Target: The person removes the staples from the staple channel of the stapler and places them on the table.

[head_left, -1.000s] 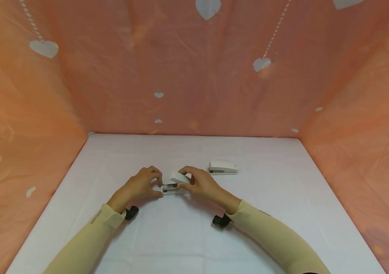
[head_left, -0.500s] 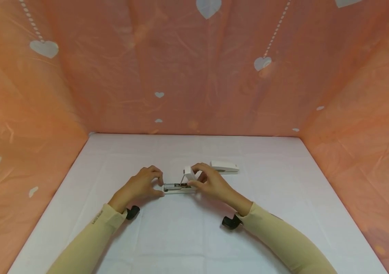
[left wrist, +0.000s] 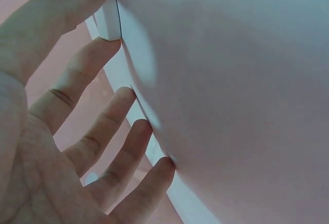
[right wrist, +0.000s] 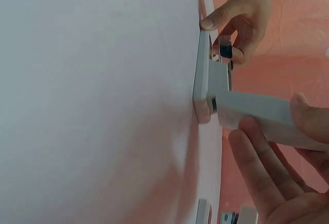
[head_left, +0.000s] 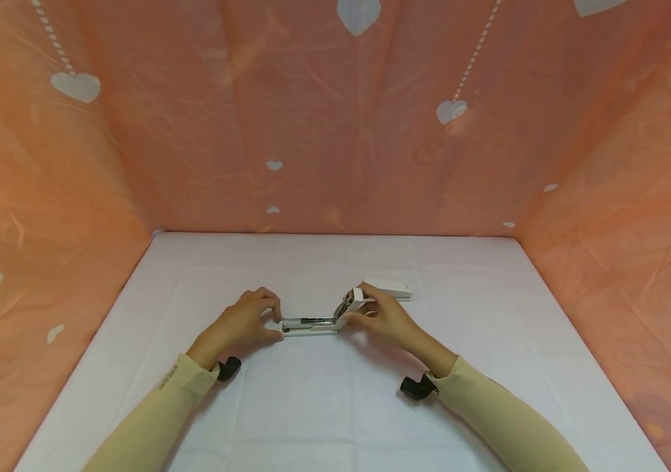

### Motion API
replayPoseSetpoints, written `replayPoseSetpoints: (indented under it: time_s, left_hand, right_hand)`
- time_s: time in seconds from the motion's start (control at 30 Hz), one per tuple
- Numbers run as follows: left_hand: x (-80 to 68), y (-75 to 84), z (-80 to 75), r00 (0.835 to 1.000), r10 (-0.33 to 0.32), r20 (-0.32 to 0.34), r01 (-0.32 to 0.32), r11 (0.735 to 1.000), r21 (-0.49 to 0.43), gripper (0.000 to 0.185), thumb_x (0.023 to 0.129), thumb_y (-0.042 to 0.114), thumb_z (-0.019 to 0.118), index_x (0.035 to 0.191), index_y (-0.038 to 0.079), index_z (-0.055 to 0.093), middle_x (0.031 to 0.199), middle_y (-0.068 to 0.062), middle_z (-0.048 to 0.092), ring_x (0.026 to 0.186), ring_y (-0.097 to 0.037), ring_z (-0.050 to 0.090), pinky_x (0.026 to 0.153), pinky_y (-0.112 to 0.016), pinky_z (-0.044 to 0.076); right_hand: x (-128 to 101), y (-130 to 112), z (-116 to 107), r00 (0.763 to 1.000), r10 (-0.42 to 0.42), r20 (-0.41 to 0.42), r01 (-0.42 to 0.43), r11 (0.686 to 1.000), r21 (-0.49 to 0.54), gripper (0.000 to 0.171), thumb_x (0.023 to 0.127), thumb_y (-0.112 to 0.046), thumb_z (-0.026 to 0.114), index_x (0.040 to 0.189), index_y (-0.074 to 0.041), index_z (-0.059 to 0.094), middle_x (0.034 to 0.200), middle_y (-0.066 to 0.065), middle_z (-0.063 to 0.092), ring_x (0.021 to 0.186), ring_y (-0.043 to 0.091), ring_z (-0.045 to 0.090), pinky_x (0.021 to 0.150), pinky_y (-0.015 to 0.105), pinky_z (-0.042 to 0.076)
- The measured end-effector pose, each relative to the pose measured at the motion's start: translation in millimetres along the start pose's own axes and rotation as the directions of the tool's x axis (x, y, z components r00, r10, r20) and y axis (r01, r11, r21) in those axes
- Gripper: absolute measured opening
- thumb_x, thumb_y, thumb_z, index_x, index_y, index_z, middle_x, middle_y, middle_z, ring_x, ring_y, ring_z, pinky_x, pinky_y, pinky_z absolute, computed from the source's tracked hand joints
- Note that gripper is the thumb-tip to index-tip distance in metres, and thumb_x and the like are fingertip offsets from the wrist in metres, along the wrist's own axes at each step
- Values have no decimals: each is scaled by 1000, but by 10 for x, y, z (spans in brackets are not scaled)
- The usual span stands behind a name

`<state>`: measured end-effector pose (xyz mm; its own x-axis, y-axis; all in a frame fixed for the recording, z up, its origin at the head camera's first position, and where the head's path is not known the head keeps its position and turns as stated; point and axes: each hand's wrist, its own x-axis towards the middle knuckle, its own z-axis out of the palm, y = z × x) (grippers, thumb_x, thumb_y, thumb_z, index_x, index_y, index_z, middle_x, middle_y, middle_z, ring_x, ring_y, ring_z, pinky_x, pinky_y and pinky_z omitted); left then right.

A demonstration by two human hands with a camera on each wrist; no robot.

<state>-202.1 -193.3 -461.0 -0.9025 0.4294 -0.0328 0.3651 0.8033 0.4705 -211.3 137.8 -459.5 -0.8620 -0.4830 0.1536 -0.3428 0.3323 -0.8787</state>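
Observation:
A white stapler (head_left: 310, 332) lies on the white table with its top cover (right wrist: 257, 112) swung up and back, baring the metal staple channel (head_left: 311, 321). My left hand (head_left: 244, 319) pinches the front end of the stapler's base between thumb and index finger. In the left wrist view that white end (left wrist: 108, 21) sits between those two fingertips, while the other fingertips rest on the tabletop. At the hinge side my right hand (head_left: 393, 322) grips the raised cover, thumb on one side and fingers on the other. The cover leans to the right.
A second white stapler (head_left: 395, 288), closed, lies just behind my right hand, partly hidden by it. Orange cloth walls (head_left: 335, 144) with white hearts stand around the table's back and sides. A black wrist camera (head_left: 418, 388) hangs under my right sleeve.
My right hand has moved right and lifted the stapler's cover from partly raised to swung far back, uncovering the staple channel. The left hand has stayed at the front end.

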Motion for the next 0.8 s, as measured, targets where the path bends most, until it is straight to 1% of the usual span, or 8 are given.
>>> replayPoseSetpoints:
  time_s: [0.17, 0.37, 0.53, 0.6, 0.67, 0.8]
  left_hand:
    - [-1, 3, 1, 1000, 7, -1, -7, 1000, -9, 29, 83, 29, 95, 91, 22, 68, 139, -12, 61, 131, -46, 53, 85, -69, 54]
    - [-12, -1, 6, 1000, 0, 3, 0, 1000, -16, 29, 83, 29, 95, 91, 22, 68, 140, -12, 60, 131, -45, 52, 87, -69, 53]
    - [-10, -4, 13, 1000, -8, 3, 8, 1000, -14, 29, 83, 29, 95, 91, 22, 67, 139, -11, 61, 130, -43, 53, 87, -68, 53]
    - [-11, 1, 6, 1000, -11, 6, 11, 1000, -14, 29, 83, 30, 95, 91, 22, 67, 139, -10, 60, 130, -42, 53, 87, -68, 53]
    - [-8, 6, -3, 1000, -13, 10, 13, 1000, -15, 29, 84, 30, 94, 92, 22, 67, 139, -10, 60, 130, -42, 52, 88, -68, 53]
    - [0, 12, -19, 1000, -13, 15, 14, 1000, -13, 29, 84, 29, 94, 92, 23, 67, 139, -10, 60, 131, -43, 51, 88, -69, 52]
  right_hand:
    - [-45, 42, -81, 1000, 12, -2, -12, 1000, -21, 33, 94, -5, 83, 122, 0, 65, 113, 16, 74, 105, 33, 77, 87, 34, 61]
    - [-103, 97, -155, 997, 77, -10, -77, 993, -94, 40, 92, -9, 86, 127, -3, 68, 113, 11, 75, 103, 26, 74, 89, 40, 60]
    - [-132, 143, -195, 995, 93, -30, -97, 979, -179, 36, 89, -14, 90, 119, -8, 71, 137, 18, 69, 111, 25, 68, 90, 38, 56]
    - [-141, 167, -208, 995, 91, -32, -96, 974, -207, 35, 88, -16, 91, 117, -10, 72, 142, 19, 67, 112, 25, 65, 90, 38, 54]
    - [-148, 193, -218, 995, 94, -30, -98, 972, -213, 36, 88, -17, 91, 117, -10, 72, 139, 18, 68, 110, 26, 64, 90, 40, 53]
    - [-159, 232, -225, 995, 99, -32, -104, 964, -246, 35, 88, -20, 92, 116, -13, 72, 132, 11, 71, 115, 26, 64, 97, 45, 52]
